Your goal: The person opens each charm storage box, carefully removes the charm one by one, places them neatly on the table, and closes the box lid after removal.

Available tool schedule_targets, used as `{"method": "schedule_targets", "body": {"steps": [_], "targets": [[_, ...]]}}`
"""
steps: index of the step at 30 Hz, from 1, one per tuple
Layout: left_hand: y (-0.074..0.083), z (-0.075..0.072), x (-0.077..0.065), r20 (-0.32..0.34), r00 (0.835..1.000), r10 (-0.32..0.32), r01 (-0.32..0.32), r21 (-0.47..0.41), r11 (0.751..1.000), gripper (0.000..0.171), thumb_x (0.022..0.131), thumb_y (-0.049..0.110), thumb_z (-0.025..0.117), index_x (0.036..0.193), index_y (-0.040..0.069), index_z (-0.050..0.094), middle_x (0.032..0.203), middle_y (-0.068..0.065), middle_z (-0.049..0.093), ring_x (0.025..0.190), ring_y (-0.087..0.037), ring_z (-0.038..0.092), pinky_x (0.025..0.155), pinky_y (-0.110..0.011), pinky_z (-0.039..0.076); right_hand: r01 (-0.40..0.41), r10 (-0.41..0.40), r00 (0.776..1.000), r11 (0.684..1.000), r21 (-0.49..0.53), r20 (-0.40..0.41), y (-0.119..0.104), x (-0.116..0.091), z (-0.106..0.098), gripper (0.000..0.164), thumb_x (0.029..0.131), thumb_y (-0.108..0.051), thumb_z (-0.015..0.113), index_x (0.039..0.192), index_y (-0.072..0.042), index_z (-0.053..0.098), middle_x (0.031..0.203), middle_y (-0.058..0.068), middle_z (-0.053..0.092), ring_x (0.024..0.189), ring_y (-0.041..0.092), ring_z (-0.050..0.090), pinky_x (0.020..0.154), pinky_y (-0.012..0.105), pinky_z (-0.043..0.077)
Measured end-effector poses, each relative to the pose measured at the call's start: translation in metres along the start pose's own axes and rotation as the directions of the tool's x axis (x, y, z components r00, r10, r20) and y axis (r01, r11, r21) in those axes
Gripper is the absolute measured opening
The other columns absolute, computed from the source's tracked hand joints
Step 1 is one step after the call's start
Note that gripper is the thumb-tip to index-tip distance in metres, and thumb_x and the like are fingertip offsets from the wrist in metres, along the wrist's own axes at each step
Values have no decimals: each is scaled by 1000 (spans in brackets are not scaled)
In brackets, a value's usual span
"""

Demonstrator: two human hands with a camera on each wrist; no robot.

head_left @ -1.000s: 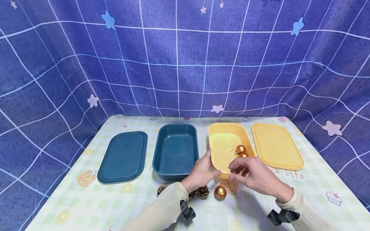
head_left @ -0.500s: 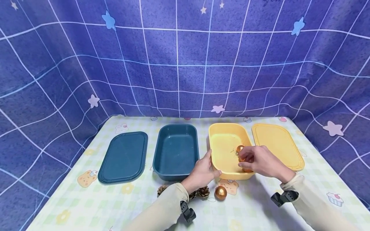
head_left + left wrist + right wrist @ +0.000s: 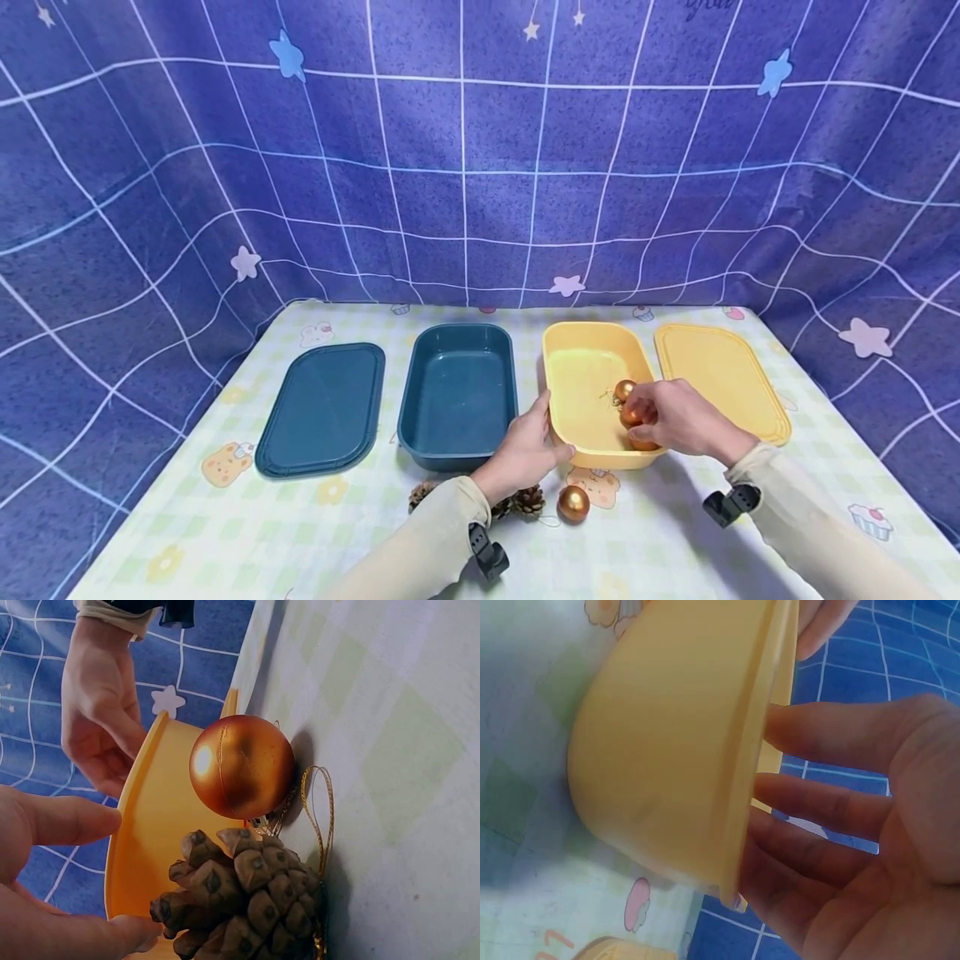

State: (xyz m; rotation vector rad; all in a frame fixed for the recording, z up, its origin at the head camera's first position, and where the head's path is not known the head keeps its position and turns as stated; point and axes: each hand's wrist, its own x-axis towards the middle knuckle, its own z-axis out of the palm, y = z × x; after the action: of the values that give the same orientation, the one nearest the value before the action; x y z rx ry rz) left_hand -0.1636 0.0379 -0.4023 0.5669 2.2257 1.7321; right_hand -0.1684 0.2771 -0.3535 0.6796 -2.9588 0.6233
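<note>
My left hand [image 3: 528,446] grips the near-left corner of a yellow plastic box [image 3: 587,358], thumb on the front rim, fingers along the left side. Inside the box, toward the right wall, lie several shiny copper Christmas baubles [image 3: 626,389] with gold strings. My right hand [image 3: 678,417] reaches over the right rim, its thumb and fingers around the middle bauble [image 3: 636,415]. The right wrist view shows those fingertips [image 3: 780,724] dipping behind the rim, the bauble hidden there. Another bauble [image 3: 573,504] rests on the cloth in front, beside a pine cone [image 3: 247,892].
An open dark blue box [image 3: 457,392] stands left of the yellow one. Its blue lid [image 3: 322,408] lies farther left, and a yellow lid [image 3: 723,379] lies to the right. More pine cones [image 3: 420,494] sit partly under my left forearm.
My right hand has moved from the front rim to the right and deeper into the yellow box, over the baubles there. My left hand has stayed on the corner.
</note>
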Motion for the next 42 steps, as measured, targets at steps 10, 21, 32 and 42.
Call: {"method": "schedule_targets", "body": {"steps": [10,21,32,42], "targets": [[0,1,0,9,1000,12,-12,-28,1000,90,85,-10,63,161,5,16,163,-20,31,152,-33,31,126,-44,29,28,-26,999,997,-73,30,1,6,1,16,70,-8,83,81,-10,72,74,-1,70,69,8,62,61,19,52],[2,0,0,3,1000,10,-10,-20,1000,91,85,-10,64,161,5,17,163,-19,31,152,-33,31,126,-44,30,147,-125,987,958,-245,100,-2,14,2,25,59,3,69,57,-16,52,57,-13,36,56,5,38,49,15,26],[0,1,-2,4,1000,2,-2,-20,1000,89,87,-9,64,161,3,16,162,-21,32,151,-33,31,126,-44,29,141,-101,984,949,-281,149,-1,15,8,22,58,7,63,56,-15,59,51,-11,48,52,6,41,46,15,32],[1,2,-3,-3,1000,-20,20,-10,1000,88,88,-8,64,161,3,15,163,-21,29,152,-34,30,126,-45,29,162,-141,985,950,-265,97,1,13,11,26,60,6,66,53,-16,55,51,-12,42,54,4,39,47,14,29]]}}
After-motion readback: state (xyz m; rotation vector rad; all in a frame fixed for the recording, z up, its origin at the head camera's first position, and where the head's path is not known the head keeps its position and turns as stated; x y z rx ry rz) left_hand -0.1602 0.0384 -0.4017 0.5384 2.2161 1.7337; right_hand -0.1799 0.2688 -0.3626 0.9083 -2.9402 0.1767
